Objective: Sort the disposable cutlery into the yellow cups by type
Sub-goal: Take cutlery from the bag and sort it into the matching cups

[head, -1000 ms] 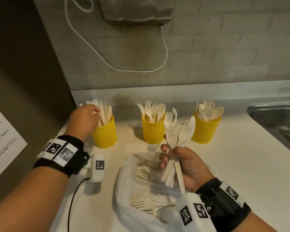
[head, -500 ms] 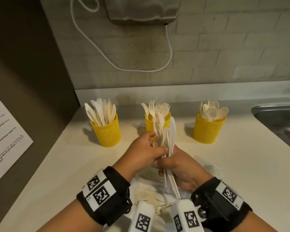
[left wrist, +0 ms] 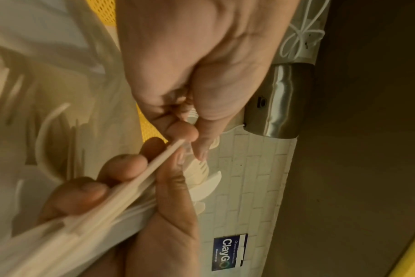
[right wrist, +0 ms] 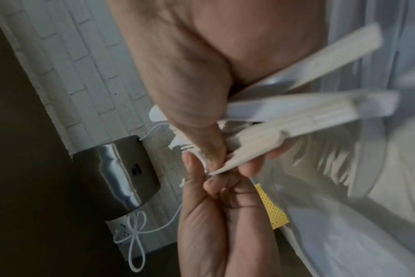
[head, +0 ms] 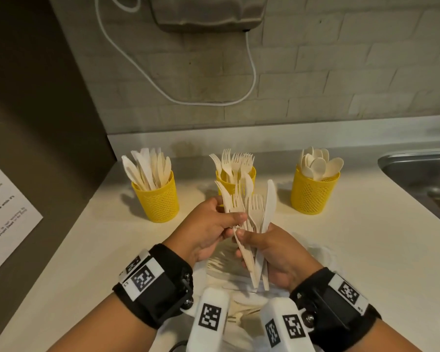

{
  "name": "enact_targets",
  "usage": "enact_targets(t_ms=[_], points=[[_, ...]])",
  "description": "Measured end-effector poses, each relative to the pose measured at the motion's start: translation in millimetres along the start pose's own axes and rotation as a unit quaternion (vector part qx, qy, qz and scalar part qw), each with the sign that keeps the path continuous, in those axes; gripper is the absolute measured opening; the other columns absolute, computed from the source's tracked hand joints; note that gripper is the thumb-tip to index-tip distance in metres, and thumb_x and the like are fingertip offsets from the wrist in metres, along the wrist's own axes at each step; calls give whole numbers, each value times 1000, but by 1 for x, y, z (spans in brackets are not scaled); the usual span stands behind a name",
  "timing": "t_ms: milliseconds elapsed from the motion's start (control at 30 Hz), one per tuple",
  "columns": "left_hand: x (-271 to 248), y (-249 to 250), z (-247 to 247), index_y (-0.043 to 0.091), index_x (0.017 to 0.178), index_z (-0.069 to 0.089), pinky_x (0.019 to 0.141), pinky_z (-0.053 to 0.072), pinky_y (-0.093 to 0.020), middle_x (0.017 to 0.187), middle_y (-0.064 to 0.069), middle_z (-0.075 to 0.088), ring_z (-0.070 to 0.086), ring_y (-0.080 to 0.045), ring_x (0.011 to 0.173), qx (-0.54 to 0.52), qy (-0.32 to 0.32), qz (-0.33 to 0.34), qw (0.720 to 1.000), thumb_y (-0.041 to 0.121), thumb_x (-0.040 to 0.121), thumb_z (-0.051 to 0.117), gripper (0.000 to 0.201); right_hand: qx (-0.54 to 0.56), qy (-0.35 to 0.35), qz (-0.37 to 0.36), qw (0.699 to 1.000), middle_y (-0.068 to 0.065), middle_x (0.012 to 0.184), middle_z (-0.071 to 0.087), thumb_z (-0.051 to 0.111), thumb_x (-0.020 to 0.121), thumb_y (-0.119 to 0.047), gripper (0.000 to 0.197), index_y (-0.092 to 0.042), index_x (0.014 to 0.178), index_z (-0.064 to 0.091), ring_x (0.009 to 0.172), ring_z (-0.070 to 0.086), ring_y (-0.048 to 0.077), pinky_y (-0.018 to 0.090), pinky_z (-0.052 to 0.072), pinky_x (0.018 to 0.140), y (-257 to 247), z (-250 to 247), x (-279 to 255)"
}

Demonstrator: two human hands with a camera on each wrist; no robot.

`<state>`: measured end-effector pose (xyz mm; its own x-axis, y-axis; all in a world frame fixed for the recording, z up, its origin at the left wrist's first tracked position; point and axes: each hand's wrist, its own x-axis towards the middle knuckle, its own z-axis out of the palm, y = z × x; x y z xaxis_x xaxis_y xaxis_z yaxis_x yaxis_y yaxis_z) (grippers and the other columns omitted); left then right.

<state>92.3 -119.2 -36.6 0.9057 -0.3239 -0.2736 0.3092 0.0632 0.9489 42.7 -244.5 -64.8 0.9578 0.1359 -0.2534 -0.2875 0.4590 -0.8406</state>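
Three yellow mesh cups stand in a row at the back: the left cup [head: 156, 199] holds knives, the middle cup [head: 252, 174] holds forks, and the right cup [head: 315, 194] holds spoons. My right hand [head: 254, 240] grips a fanned bundle of pale cutlery [head: 258, 214] just in front of the middle cup; it has several forks and a knife. My left hand [head: 230, 219] pinches a fork [head: 228, 196] at the bundle's left side. The wrist views show the same pinch [left wrist: 185, 136] and the bundle's handles [right wrist: 308, 110].
A clear plastic bag [head: 221, 265] with more cutlery lies on the white counter [head: 353, 250] under my hands. A steel sink [head: 422, 179] is at the right edge. A printed sheet [head: 5, 217] hangs on the dark left wall. A hand dryer [head: 208, 11] with a white cable is above.
My left hand left the knife cup, came across to the bundle in my right hand and took hold of a fork there. The bundle has fanned out slightly.
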Motion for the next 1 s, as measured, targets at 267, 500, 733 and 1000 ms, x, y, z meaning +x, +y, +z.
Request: enact_targets(t_ms=[267, 500, 733, 1000], points=[[4, 5, -6, 4, 86, 67, 41, 33, -12, 72, -7, 68, 51, -6, 45, -84, -49, -38, 994, -2, 86, 56, 12, -59, -16, 31, 998, 11, 74, 65, 64, 77, -30, 47, 0, 112, 60, 52, 59, 18, 25, 49, 44, -3, -4, -4], [7, 5, -3, 9, 92, 64, 42, 37, -12, 81, -8, 68, 54, -6, 49, -72, -52, -19, 996, -4, 84, 58, 16, -81, -10, 54, 995, 9, 71, 63, 54, 92, -27, 25, -6, 104, 61, 48, 56, 17, 24, 46, 42, -6, -5, -6], [15, 41, -3, 5, 91, 61, 45, 41, -12, 76, -4, 61, 52, -5, 58, -3, 9, 85, 996, 0, 85, 60, 9, 27, -1, 31, 999, 8, 86, 72, 59, 79, -32, 31, -10, 100, 66, 62, 67, 21, 32, 57, 52, -16, -8, -4], [61, 88, -9, 14, 88, 62, 61, 51, -21, 79, 1, 62, 60, -8, 68, 74, 120, 295, 945, 6, 88, 60, 8, 92, 79, -30, 992, 7, 75, 70, 49, 95, -27, 18, -15, 102, 61, 59, 65, 19, 31, 54, 54, -21, -26, -7]])
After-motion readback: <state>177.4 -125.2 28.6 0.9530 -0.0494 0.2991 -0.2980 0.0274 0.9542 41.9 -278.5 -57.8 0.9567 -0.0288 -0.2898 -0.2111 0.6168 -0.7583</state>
